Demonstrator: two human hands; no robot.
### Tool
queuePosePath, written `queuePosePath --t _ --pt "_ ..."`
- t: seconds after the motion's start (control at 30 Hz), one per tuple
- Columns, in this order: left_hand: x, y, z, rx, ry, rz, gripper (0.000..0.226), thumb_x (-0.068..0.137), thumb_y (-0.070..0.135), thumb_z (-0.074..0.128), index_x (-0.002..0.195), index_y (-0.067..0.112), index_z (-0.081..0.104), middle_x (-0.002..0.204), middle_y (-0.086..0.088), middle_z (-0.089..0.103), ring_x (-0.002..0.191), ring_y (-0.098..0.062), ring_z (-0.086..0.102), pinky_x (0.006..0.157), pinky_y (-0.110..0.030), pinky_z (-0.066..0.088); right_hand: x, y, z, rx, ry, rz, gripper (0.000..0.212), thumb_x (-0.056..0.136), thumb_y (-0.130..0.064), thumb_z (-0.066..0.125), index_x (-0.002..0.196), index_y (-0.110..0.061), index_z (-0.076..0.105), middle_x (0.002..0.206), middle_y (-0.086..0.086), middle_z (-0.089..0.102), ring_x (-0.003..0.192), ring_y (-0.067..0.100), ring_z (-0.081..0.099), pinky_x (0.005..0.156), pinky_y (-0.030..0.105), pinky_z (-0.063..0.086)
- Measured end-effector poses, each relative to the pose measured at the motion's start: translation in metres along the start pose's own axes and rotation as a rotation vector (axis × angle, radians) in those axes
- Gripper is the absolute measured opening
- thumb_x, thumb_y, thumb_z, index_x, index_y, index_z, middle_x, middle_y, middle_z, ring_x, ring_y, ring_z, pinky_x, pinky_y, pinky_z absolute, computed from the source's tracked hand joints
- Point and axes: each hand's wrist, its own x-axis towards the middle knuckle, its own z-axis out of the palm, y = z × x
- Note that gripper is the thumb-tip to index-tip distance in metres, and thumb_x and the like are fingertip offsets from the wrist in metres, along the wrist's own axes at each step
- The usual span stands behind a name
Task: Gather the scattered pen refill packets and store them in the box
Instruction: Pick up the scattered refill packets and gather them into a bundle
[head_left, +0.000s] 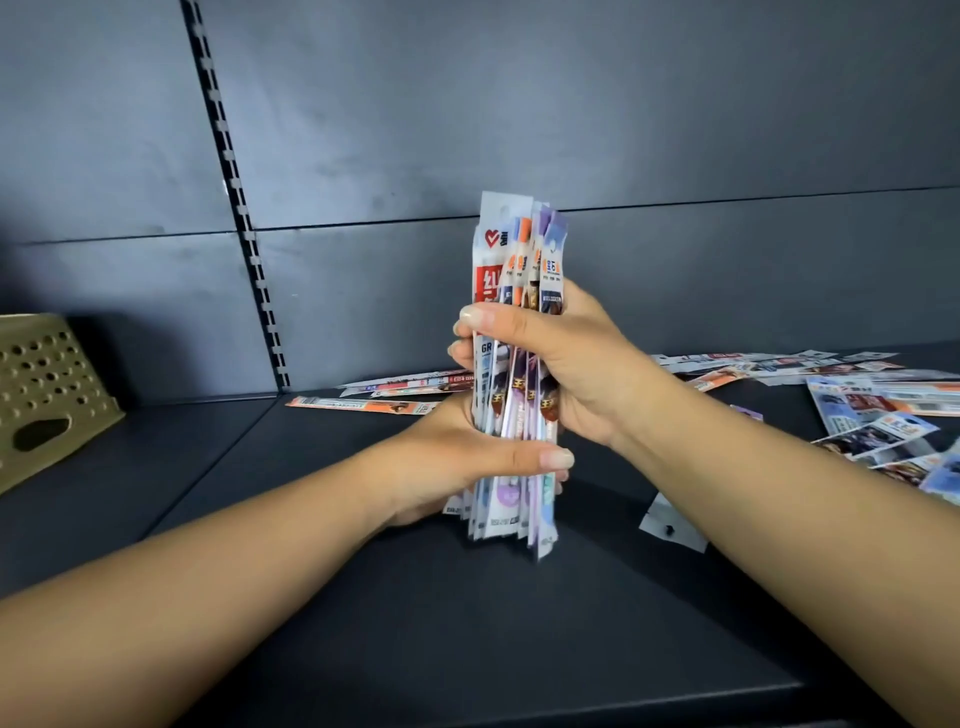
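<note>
Bundle of pen refill packets (517, 291) held upright at centre, lower end just above or on the dark shelf (467, 649); contact can't be confirmed. Right hand (561, 358) grips the bundle at mid-height, thumb across the front, fingers curled round the far side. Left hand (457, 457) grips it lower down, thumb across the front near the bottom. Packet tops uneven, fanned slightly.

Loose packets lying flat on shelf: small group (384, 397) behind the hands, larger scatter (852, 405) at right. One pale packet end (672, 525) shows beside right forearm.

Tan perforated box (41, 395) at far left, tilted, well apart from bundle. Contents not visible.
</note>
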Motion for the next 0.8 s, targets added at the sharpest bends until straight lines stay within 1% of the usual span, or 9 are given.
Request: queuePosePath --t 0.07,0.17,0.23,0.33,0.4,0.53,0.6,0.67,0.8 --pt "-0.002 0.0 -0.006 -0.016 0.022 -0.051 0.019 0.057 0.011 0.072 0.072 0.019 0.066 0.058 0.002 0.067 0.06 -0.01 0.066 0.08 -0.038 0.056 0.005 0.0 -0.001 0.032 -0.071 0.04 0.013 0.07 -0.002 0.065 0.076 -0.011 0.058 0.059 0.001 0.069 0.058 0.012 0.068 0.061 0.025 0.058" --pt "-0.007 0.002 -0.021 -0.045 -0.089 -0.121 0.029 0.045 0.021 0.083 0.071 0.022 0.069 0.06 0.0 0.066 0.061 -0.015 0.066 0.086 -0.047 0.05 0.018 -0.003 -0.004 0.061 -0.217 0.13 0.017 0.066 -0.006 0.068 0.08 -0.011 0.061 0.066 0.002 0.072 0.064 0.015 0.069 0.067 0.03 0.058" --pt "-0.009 0.005 -0.032 -0.028 -0.174 -0.16 0.04 0.039 0.033 0.089 0.074 0.024 0.071 0.07 -0.001 0.072 0.07 -0.015 0.069 0.079 -0.037 0.056 0.027 -0.003 -0.002 0.056 -0.256 0.158 0.018 0.066 -0.004 0.068 0.081 -0.013 0.063 0.063 0.001 0.071 0.061 0.015 0.069 0.067 0.031 0.057" --pt "-0.011 0.016 -0.052 0.002 -0.212 -0.172 0.052 0.042 0.038 0.087 0.089 0.021 0.074 0.095 0.001 0.075 0.092 -0.012 0.069 0.073 -0.023 0.054 0.043 0.0 0.013 0.061 -0.257 0.101 0.015 0.07 0.001 0.062 0.064 -0.012 0.066 0.054 0.001 0.066 0.051 0.013 0.064 0.066 0.028 0.057" --pt "-0.014 0.024 -0.064 -0.053 -0.159 -0.16 0.057 0.036 0.037 0.089 0.088 0.02 0.075 0.093 0.001 0.075 0.089 -0.013 0.07 0.07 -0.024 0.055 0.054 0.002 0.024 0.079 -0.218 0.049 0.022 0.076 0.005 0.058 0.061 -0.01 0.064 0.052 0.001 0.064 0.049 0.012 0.063 0.062 0.026 0.056" --pt "-0.016 0.021 -0.086 -0.032 0.002 -0.035 0.059 0.033 0.041 0.089 0.084 0.016 0.075 0.086 -0.005 0.076 0.087 -0.018 0.071 0.075 -0.029 0.055 0.078 0.016 0.048 -0.003 -0.158 -0.035 0.016 0.077 0.004 0.062 0.067 -0.009 0.062 0.055 0.0 0.065 0.053 0.012 0.063 0.06 0.022 0.055" --pt "-0.019 0.017 -0.106 0.012 0.063 -0.021 0.057 0.032 0.039 0.089 0.081 0.014 0.075 0.081 -0.007 0.076 0.083 -0.02 0.071 0.074 -0.031 0.056 0.095 0.028 0.064 -0.051 -0.145 -0.059 0.015 0.076 0.002 0.064 0.068 -0.01 0.063 0.056 -0.001 0.066 0.055 0.011 0.063 0.065 0.024 0.054" --pt "-0.021 0.012 -0.126 0.064 0.133 -0.023 0.052 0.035 0.029 0.089 0.082 0.012 0.072 0.079 -0.007 0.075 0.08 -0.021 0.071 0.074 -0.033 0.057 0.107 0.037 0.074 -0.064 -0.143 -0.051 0.014 0.076 0.002 0.064 0.069 -0.01 0.063 0.058 -0.001 0.066 0.058 0.011 0.064 0.07 0.026 0.054" --pt "-0.023 -0.006 -0.151 0.157 0.315 0.025 0.038 0.052 0.011 0.08 0.085 0.017 0.064 0.073 0.006 0.075 0.074 -0.01 0.07 0.072 -0.024 0.057 0.124 0.051 0.069 -0.182 -0.265 0.045 0.014 0.071 -0.004 0.068 0.08 -0.014 0.063 0.072 -0.002 0.069 0.076 0.013 0.066 0.083 0.029 0.052"
